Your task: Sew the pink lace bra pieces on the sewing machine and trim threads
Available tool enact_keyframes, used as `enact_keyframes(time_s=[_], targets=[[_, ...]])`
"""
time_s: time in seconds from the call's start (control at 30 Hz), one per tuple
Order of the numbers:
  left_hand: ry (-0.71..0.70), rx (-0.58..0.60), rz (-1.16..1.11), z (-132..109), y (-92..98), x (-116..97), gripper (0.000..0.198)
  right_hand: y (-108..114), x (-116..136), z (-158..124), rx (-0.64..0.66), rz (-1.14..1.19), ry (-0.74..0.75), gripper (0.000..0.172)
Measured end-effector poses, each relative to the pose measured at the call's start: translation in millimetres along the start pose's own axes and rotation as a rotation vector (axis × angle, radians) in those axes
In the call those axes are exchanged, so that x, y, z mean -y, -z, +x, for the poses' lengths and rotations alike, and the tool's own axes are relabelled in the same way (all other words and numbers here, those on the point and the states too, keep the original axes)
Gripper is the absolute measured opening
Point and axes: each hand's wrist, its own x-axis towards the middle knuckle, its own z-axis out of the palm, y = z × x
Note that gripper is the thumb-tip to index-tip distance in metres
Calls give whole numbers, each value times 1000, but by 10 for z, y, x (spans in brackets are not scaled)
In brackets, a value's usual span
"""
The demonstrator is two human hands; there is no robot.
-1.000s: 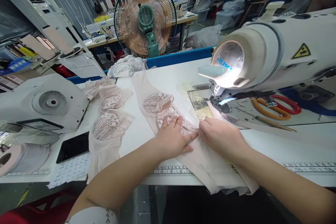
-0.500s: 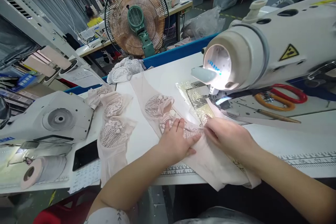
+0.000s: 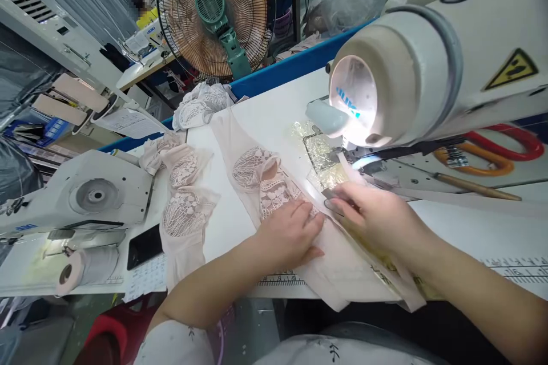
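Observation:
A pale pink lace bra [image 3: 280,194] lies along the white sewing table [image 3: 278,108], its near band running under both hands. My left hand [image 3: 286,234] rests palm down over the lower lace cup, fingers slightly bent and not gripped around anything. Beside the machine's needle area, my right hand [image 3: 372,214] is closed, thumb and index finger together at the band's edge. A small grey metal piece [image 3: 330,195] shows at its fingertips; what kind it is cannot be made out. A narrow pink strip [image 3: 351,168] reaches from the needle area to this hand.
The sewing machine head [image 3: 398,80] overhangs the right. Red-handled scissors [image 3: 514,142], orange-handled scissors [image 3: 492,166] and a wooden-handled tool [image 3: 479,187] lie beneath it. Another bra [image 3: 184,214], a phone [image 3: 145,246] and a second machine [image 3: 98,194] are left; a fan [image 3: 214,11] stands behind.
My left hand has slid slightly down along the bra, its fingers more bent. The grey metal piece now shows clearly at my right fingertips. The camera view has shifted and tilted.

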Motion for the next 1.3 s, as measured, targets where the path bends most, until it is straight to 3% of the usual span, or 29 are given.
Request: enact_keyframes(time_s=[0.13, 0.37, 0.6, 0.8, 1.03, 1.3], targets=[[27, -10, -32, 16, -57, 62, 74, -81, 38, -7, -43, -73, 82, 18], [24, 63, -56, -1, -5, 87, 68, -234, 16, -96, -227, -163, 308, 24], [36, 69, -43, 18, 10, 84, 64, -283, 33, -70, -246, -236, 363, 27], [47, 71, -15, 30, 20, 66, 66, -195, 49, -155, -233, -308, 447, 27], [53, 52, -9, 33, -14, 47, 68, -61, 70, -225, -201, -306, 408, 26], [32, 22, -8, 27, -5, 43, 60, -224, 94, -73, -249, -262, 400, 24]])
